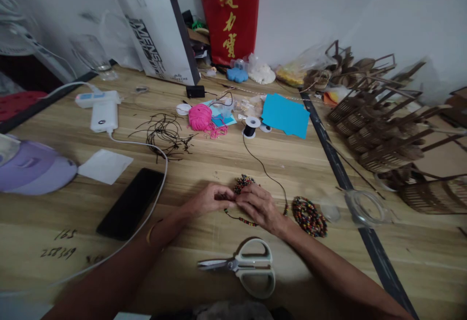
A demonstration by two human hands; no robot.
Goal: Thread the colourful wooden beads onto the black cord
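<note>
Over the table's middle, the fingertips of my left hand and my right hand meet in a pinch on a black cord strung with small colored beads. The exact spot they grip is hidden by the fingers. Just behind them lies a heap of multicolored beads, partly covered by my right hand. From a white spool of black cord, a strand curves round my right hand to more threaded beads. A coiled string of beads rests to the right. Scissors with pale handles lie closer to me.
A black phone and a white cable lie left, near a power bank. Cut black cords, pink yarn and blue sheets lie farther back. Small woven baskets stand right, beside a clear tubing coil.
</note>
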